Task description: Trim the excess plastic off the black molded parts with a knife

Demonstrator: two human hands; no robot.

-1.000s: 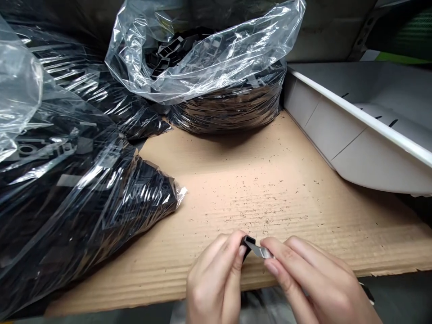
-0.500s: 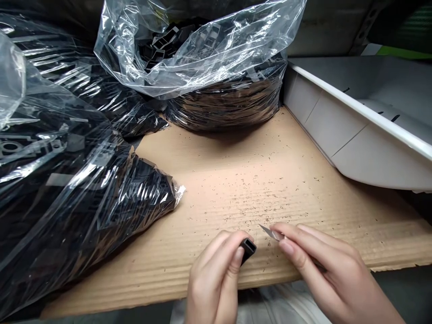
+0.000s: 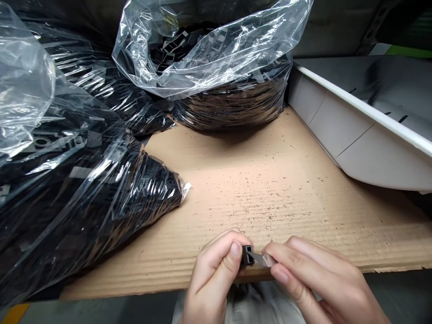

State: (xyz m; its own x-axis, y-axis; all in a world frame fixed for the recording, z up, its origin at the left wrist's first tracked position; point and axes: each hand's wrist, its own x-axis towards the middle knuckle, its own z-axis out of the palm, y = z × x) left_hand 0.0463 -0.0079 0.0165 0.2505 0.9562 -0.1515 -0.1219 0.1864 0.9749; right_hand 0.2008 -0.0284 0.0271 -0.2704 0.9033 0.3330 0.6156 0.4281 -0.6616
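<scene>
My left hand point(image 3: 216, 272) is closed round a small black plastic part point(image 3: 247, 255), whose hollow rectangular end faces right. Between the thumb and fingers of my right hand point(image 3: 313, 274) is a small blade point(image 3: 259, 258), its grip end wrapped in something clear. The blade's tip is at the open end of the black part and seems to touch its edge. Both hands are over the front edge of a cardboard sheet point(image 3: 216, 180). Most of the black part is hidden in my left fist.
Tiny dark shavings point(image 3: 266, 202) are scattered over the cardboard. A large clear bag of black parts point(image 3: 101, 193) lies at left, and another open bag point(image 3: 229, 99) stands at the back. A grey-white bin point(image 3: 340, 121) is on the right, with a few dark pieces inside.
The blade has come left and down to the end of the black part. My left hand has turned the part's opening toward the right. The view has shifted slightly.
</scene>
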